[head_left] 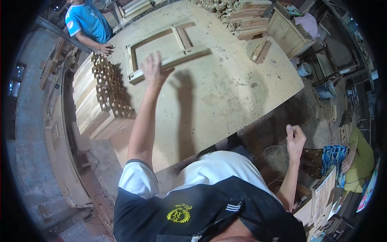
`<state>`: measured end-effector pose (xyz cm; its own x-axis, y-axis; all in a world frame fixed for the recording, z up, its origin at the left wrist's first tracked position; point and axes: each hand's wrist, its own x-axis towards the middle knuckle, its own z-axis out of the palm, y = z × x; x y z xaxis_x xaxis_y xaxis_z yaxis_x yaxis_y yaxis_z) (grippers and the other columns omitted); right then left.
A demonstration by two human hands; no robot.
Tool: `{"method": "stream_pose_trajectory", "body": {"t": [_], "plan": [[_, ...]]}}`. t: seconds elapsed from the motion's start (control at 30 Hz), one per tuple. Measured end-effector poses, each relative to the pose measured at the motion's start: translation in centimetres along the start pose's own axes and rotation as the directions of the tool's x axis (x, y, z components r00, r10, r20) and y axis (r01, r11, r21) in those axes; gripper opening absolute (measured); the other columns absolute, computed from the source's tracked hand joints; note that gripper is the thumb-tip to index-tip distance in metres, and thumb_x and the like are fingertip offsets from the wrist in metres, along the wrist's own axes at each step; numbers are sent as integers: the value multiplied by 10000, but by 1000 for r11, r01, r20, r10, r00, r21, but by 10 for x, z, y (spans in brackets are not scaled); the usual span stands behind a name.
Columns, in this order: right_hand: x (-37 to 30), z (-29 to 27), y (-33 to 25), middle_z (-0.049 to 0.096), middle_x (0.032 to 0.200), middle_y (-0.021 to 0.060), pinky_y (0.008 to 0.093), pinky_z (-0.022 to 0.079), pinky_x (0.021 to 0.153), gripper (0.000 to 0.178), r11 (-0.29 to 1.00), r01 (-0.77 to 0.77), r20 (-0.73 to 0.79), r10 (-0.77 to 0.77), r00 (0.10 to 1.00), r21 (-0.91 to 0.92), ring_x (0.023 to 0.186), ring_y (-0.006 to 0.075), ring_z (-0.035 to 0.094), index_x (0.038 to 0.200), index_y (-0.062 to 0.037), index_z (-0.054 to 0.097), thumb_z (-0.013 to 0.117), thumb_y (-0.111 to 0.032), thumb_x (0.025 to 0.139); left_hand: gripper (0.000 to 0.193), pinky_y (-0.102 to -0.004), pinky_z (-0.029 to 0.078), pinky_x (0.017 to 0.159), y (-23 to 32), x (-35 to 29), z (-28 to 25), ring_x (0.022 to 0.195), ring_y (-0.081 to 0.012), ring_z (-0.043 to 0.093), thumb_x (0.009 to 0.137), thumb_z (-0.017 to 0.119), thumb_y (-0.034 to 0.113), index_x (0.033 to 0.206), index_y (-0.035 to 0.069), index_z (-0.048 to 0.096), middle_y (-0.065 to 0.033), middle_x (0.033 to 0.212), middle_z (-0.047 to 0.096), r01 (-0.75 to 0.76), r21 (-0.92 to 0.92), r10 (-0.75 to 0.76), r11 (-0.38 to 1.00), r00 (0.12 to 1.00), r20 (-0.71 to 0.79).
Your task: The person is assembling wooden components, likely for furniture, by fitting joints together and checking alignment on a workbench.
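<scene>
A rectangular wooden frame (177,59) with a crossbar near its far right end lies flat on the big table (234,97). My left hand (153,69) is over the frame's near rail toward the left, its fingers stretched out and a little blurred. Whether it touches the rail I cannot tell. Out past the table's near edge, to the right, my right hand (296,138) is raised with its fingers curled in. Anything inside those fingers is hidden.
A tall stack of notched wooden pieces (100,101) stands at the table's left edge. More wooden pieces (244,20) are piled at the far side, and a short block (260,51) lies near the right corner. A person in blue (89,23) is at the far left, another (354,161) at the right.
</scene>
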<state>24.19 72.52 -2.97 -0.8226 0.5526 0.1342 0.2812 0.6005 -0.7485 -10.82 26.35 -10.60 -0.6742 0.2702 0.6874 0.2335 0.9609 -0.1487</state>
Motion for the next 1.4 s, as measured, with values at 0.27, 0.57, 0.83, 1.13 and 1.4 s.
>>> {"method": "stream_pose_trajectory", "body": {"t": [0.27,0.57,0.83,1.13,1.4], "plan": [[-135,-57,155,587,706,202,439,449,575,232,882,-192,-215,107,971,-431,613,364,586,790,30,590,667,-145,922,903,-661,239,1121,168,-90,-55,1362,-454,383,819,675,604,1479,54,398,-289,1498,347,70,-532,241,844,836,492],[-318,-161,270,622,996,205,497,485,811,306,546,-389,-484,-36,874,-742,940,401,603,1066,-3,610,681,-259,914,916,-654,126,1155,150,-197,-127,1452,-453,249,851,623,598,1502,11,355,-299,1561,258,346,-366,31,864,689,724],[-413,-199,278,612,1117,231,491,459,910,554,458,-507,-443,248,862,-730,1042,415,574,1242,13,573,592,-463,958,854,-623,65,1180,159,-221,-149,1483,-447,186,900,533,549,1500,-27,337,-321,1565,248,295,-380,29,877,755,655],[-462,-218,259,592,1195,245,500,448,967,557,428,-438,-413,155,897,-790,1124,416,557,1295,20,548,585,-428,966,795,-650,131,1154,157,-233,-147,1448,-468,240,899,559,525,1454,-20,393,-320,1528,305,191,-389,57,901,837,544],[-515,-210,229,577,1194,286,504,471,931,616,481,-632,-604,237,761,-608,1113,442,560,1285,43,555,603,-473,951,813,-654,118,1155,159,-223,-155,1457,-460,223,889,547,538,1454,-25,387,-315,1532,304,257,-414,35,873,815,578]]}}
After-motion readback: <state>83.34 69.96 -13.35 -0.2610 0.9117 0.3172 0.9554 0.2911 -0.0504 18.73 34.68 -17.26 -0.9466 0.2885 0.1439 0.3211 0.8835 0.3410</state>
